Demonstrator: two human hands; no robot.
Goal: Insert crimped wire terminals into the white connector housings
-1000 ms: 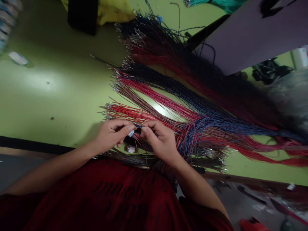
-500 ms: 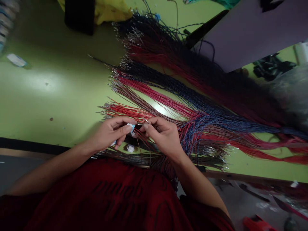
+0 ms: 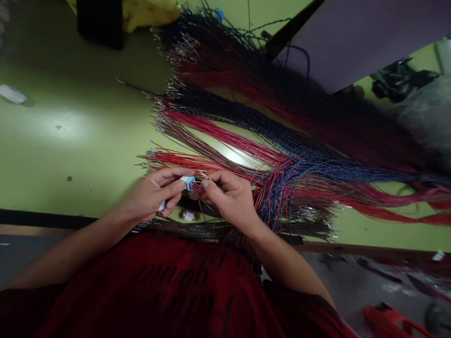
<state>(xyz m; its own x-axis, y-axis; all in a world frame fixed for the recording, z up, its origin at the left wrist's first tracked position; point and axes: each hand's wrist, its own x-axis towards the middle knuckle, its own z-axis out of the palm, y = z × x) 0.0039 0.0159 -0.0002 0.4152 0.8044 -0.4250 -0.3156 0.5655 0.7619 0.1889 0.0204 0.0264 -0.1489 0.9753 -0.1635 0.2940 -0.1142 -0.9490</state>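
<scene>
Between its thumb and fingers, my left hand (image 3: pixel 160 190) pinches a small blue-and-white connector housing (image 3: pixel 189 182). A second blue-and-white piece (image 3: pixel 162 205) shows under the curled fingers of that hand. My right hand (image 3: pixel 230 195) is closed in a pinch on thin wires with metal tips (image 3: pixel 203 176), just right of the connector's face. Whether a tip sits inside the connector I cannot tell. A white gridded connector (image 3: pixel 188 215) lies below the hands, near the table edge. Beyond the hands stretch bundles of red wires (image 3: pixel 172 158) and brown wires (image 3: pixel 197 143).
Dark blue twisted wires (image 3: pixel 246 112) and pink-red wires (image 3: pixel 225 134) run across the green table (image 3: pixel 70 150). A grey-purple panel (image 3: pixel 352 42) stands at the back right. A black block (image 3: pixel 99 23) and yellow cloth (image 3: pixel 150 14) lie at the back left, a white piece (image 3: pixel 12 94) at far left.
The connector in my left hand has turned so its blue face shows more. My right hand stays close to it with the wires. The whole view has shifted slightly.
</scene>
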